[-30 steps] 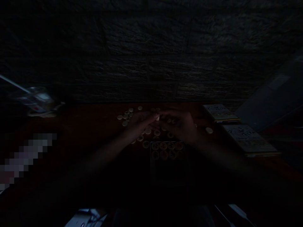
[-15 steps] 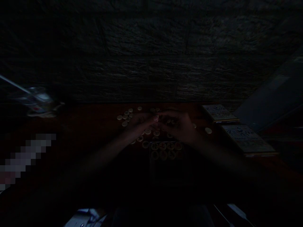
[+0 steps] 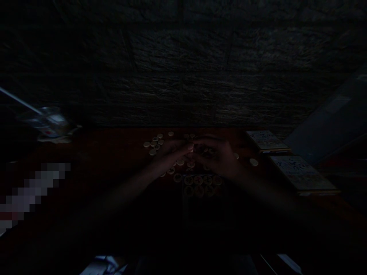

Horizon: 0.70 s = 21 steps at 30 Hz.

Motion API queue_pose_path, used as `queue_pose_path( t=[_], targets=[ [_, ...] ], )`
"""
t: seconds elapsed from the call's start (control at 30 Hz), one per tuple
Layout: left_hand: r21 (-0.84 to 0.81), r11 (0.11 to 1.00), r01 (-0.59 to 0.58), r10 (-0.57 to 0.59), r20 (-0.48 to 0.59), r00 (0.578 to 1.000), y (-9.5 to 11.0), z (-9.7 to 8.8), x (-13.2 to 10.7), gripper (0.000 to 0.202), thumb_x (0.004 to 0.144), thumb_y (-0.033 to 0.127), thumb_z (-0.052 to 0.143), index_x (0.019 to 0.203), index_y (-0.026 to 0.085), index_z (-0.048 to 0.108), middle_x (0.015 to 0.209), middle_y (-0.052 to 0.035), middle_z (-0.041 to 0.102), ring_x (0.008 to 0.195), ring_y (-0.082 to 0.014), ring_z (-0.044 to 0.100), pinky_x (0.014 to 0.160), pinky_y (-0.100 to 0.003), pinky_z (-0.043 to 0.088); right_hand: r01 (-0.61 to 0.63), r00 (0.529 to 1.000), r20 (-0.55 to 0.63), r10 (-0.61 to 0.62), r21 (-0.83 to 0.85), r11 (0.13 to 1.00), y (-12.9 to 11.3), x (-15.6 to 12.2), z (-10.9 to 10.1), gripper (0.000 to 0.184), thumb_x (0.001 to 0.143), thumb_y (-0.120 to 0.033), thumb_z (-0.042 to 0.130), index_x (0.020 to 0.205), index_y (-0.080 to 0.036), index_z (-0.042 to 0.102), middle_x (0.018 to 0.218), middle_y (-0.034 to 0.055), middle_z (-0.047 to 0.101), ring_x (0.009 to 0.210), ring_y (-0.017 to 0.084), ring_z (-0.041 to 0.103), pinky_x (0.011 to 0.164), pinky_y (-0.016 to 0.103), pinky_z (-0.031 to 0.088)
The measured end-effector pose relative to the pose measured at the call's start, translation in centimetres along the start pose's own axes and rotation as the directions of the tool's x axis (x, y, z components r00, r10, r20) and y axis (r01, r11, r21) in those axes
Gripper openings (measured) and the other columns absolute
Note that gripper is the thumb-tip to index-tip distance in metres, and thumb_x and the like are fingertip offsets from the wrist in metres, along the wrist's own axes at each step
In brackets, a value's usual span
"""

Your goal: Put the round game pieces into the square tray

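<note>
So, toward the far edge of the table [image 3: 109, 152], left hand [image 3: 173, 155] and right hand [image 3: 221, 154] are meeting; left's seemingly pinching a xiangqi piece [image 3: 191, 150], can't tell right's grip. Probably handling light, stiff, smooth; rim's offering best hold.

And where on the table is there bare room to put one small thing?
The table looks bare between the clear cup and the loose round pieces. It is crowded around the left hand, right hand and tray. The near edge is too dark to judge.
</note>
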<state>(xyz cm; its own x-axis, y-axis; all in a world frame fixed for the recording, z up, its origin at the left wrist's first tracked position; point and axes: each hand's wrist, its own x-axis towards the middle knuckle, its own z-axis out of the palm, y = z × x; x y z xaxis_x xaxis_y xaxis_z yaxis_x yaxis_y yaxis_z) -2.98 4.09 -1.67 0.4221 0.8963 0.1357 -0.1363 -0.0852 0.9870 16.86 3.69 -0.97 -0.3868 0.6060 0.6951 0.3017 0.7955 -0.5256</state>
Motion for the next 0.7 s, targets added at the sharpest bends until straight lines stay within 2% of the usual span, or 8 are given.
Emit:
queue_pose_path(
  t=[0.3,0.5,0.7],
  targets=[
    [0.005,1.000,-0.027,0.027,0.026,0.999,-0.34,-0.35,0.19,0.031,0.084,0.043,0.077,0.093,0.013,0.075,0.086,-0.0084,0.078,0.074,-0.0184,0.075,0.069,-0.029,0.062,0.008,0.999,0.037,-0.008,-0.013,1.000,-0.03,-0.05,-0.08,0.023,0.090,-0.032,0.075,0.112,-0.024,0.077,0.108,0.0060,0.075,0.096,0.020,0.072,0.083,0.033,0.057],
    [0.027,1.000,0.000,-0.001,0.022,1.000,-0.19,-0.20,0.03,0.036,0.086,0.049,0.074,0.089,0.013,0.075,0.077,-0.0078,0.077,0.066,-0.0175,0.074,0.063,-0.027,0.060,0.067,0.998,0.011,-0.066,-0.047,0.997,-0.05,-0.05,-0.07,0.027,0.088,-0.032,0.079,0.112,-0.021,0.076,0.109,0.0075,0.075,0.097,0.020,0.072,0.085,0.033,0.057],
    [0.037,0.999,-0.024,0.024,0.012,1.000,-0.26,-0.28,-0.02,0.033,0.084,0.045,0.077,0.089,0.012,0.074,0.082,-0.0083,0.077,0.069,-0.0179,0.074,0.068,-0.029,0.062,0.057,0.998,0.040,-0.055,-0.045,0.997,0.07,0.00,-0.17,0.024,0.091,-0.030,0.074,0.113,-0.021,0.076,0.110,0.0074,0.076,0.097,0.020,0.072,0.084,0.032,0.057]
  ],
)
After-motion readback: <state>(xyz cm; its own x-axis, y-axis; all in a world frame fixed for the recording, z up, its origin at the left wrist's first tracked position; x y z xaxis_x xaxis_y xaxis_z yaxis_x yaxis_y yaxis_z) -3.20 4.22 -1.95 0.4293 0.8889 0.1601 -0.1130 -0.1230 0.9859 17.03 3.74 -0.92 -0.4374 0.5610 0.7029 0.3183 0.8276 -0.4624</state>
